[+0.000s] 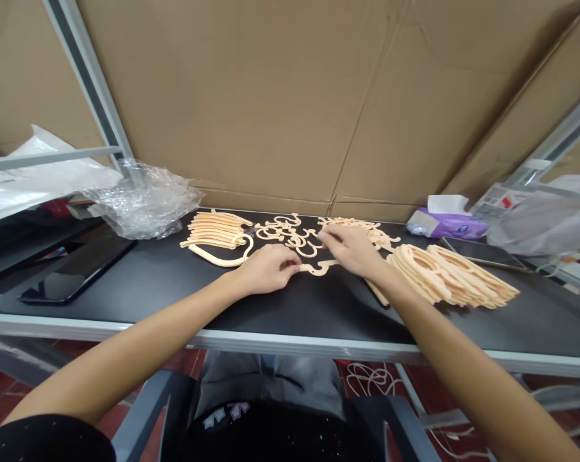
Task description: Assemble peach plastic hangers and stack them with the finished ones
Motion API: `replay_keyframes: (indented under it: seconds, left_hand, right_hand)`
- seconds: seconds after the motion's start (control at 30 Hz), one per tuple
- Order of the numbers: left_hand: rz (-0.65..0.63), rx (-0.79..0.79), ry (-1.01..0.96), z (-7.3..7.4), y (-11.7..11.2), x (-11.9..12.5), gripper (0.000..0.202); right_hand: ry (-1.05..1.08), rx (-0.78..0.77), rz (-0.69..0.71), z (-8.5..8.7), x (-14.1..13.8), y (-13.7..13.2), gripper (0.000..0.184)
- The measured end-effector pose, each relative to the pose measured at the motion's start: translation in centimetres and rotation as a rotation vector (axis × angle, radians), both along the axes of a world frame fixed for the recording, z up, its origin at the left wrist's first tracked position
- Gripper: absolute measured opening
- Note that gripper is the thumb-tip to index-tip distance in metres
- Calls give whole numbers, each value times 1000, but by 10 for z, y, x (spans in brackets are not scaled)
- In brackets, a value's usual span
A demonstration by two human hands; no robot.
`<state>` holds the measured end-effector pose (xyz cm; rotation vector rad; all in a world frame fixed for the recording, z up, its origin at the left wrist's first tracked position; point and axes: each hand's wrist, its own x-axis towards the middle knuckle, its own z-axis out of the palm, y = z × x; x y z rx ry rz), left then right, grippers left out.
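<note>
My left hand (268, 268) is closed round a beige plastic hanger. One of its curved arms (215, 258) sticks out to the left, and its notched middle joint (317, 268) shows between my hands. My right hand (350, 247) is just above and right of that joint, its thumb and fingertips pinched together at the edge of a loose heap of beige hanger hooks (297, 237). What those fingertips hold, if anything, is hidden. The far end of the hanger passes out of sight beneath my right hand.
A row of beige hanger arms (217, 228) lies behind left, small beige parts (360, 226) behind right, and stacked hanger pieces (448, 276) at right. A dark phone-like slab (78, 269), clear plastic wrap (148, 199) and a purple tissue pack (446, 223) lie farther out. Cardboard (251, 96) stands behind.
</note>
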<state>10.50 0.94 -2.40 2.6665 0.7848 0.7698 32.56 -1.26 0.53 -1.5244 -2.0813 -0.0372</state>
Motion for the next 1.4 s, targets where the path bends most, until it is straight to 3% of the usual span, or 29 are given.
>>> replay_keyframes:
  seconds: [0.1,0.2,0.3,0.43,0.67,0.83,1.2,1.4]
  left_hand:
    - [-37,34,36,0,-4,1,18]
    - [-101,57,48,1,-9,2,18]
    - [-166,78,76,3,-13,2,20]
    - [-170,91,94,3,-14,1,16]
    - [-160,89,84,2,-13,2,11]
    - [-161,85,75,1,-12,3,12]
    - [-173,79,88,-3,-9,4,23]
    - [-186,86,78,-7,-7,6,25]
  right_hand:
    - [-72,15,-274,14,16,12,38]
    - [-264,-73,-500,22,39,31,40]
    - [-433,-208,-488,19,61,52,34]
    - [-491,-350,-397,7,76,67,37]
    - [-608,-160,-373,-2,68,64,26]
    - [-625,-114,-361,-1,64,62,30]
    - [-417,-23,-360,25,55,60,37]
    - [-40,153,-268,33,27,58,30]
